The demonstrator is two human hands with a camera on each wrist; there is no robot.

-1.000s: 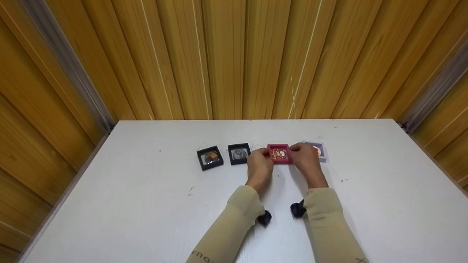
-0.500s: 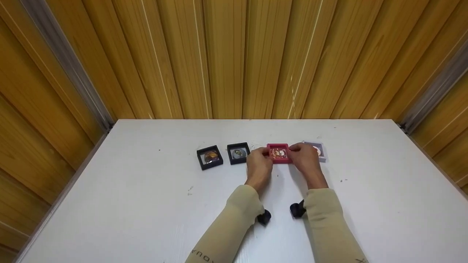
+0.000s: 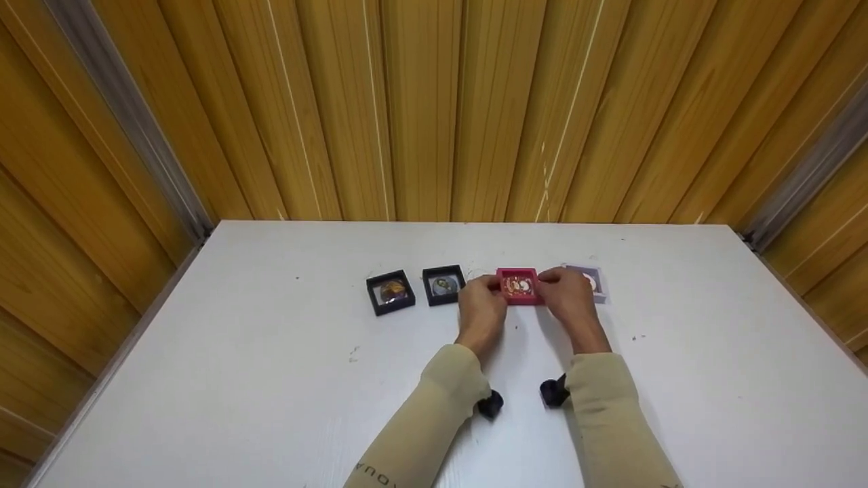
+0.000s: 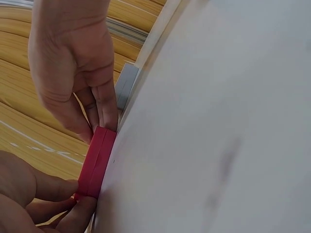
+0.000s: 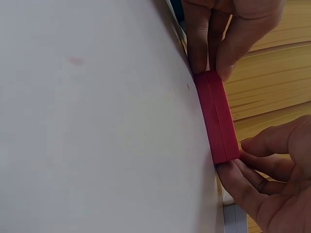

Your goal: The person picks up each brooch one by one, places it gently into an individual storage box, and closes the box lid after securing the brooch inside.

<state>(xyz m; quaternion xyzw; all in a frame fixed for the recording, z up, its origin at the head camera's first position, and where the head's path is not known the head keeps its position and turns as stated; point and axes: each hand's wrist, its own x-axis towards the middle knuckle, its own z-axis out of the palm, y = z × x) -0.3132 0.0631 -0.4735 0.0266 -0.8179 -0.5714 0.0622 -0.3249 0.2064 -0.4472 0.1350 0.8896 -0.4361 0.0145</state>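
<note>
A small square red display frame (image 3: 520,301) with a round gold-and-white piece (image 3: 521,285) inside lies flat on the white table. My left hand (image 3: 482,313) pinches its left side between thumb and fingers. On the opposite side my right hand (image 3: 571,306) does the same. From edge on, the left wrist view shows the red frame as two layers with a seam, its ends between the fingertips. In the right wrist view that seam runs along the frame's side, which rests on or close to the tabletop. Right fingers partly cover a pale grey-white frame (image 3: 599,293) beside it.
Two black frames with round pieces, one nearer (image 3: 444,301) and one farther left (image 3: 393,310), stand left of the hands. Black wrist cameras hang under both sleeves. A wood-patterned wall (image 3: 420,108) rises behind the white table (image 3: 271,366).
</note>
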